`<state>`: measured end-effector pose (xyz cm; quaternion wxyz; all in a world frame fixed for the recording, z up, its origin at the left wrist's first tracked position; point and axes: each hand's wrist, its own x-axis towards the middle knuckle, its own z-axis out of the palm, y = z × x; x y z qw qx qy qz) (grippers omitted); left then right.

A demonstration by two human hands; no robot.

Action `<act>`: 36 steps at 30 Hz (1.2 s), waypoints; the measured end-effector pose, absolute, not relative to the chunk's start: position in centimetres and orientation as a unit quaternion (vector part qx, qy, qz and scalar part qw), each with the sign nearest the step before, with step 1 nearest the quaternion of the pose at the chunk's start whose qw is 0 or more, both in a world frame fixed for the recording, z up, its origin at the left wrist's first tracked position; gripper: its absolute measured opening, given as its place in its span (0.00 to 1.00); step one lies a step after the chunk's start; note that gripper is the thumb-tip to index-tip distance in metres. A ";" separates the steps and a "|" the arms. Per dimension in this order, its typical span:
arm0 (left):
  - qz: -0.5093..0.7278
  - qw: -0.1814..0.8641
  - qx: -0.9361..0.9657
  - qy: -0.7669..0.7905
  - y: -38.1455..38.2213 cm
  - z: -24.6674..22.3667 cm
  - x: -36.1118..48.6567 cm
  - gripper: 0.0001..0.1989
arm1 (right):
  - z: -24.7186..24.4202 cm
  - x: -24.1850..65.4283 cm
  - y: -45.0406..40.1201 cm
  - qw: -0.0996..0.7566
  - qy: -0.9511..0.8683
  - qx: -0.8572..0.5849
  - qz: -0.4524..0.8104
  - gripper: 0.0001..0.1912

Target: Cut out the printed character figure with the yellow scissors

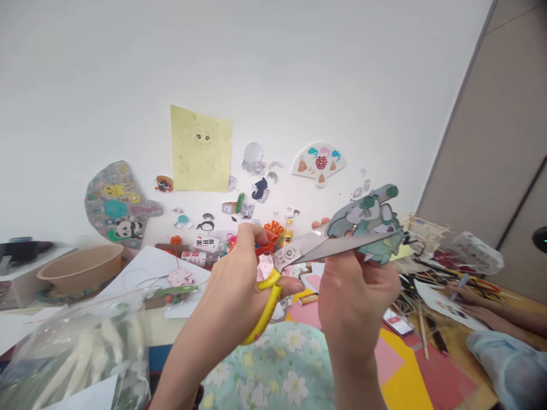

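Observation:
My left hand (239,276) grips a pair of scissors (294,253) with a yellow handle and a red handle. The blades stand apart and point right. One blade lies across the front of a green and grey paper cutout (378,250), while the other passes partly out of sight at it. My right hand (356,302) pinches this cutout from below, with the fingers partly hidden behind it. Both hands are raised in front of me, above a floral cloth (273,370).
A plastic bag (89,353) and a beige basin (81,265) are at left. Pink and yellow paper (401,376), a phone (398,322) and sticks lie at right. Another person's hand (465,296) holds a pen over paper. Drawings and a yellow sheet (200,159) hang on the wall.

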<state>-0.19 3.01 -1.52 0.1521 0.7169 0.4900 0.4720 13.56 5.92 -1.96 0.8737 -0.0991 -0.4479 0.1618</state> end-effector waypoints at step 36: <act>0.509 0.146 0.720 0.448 3.6 -2.1 0.5 0.19 | -1.8 12.8 5.6 0.886 -0.435 -0.104 0.123 0.12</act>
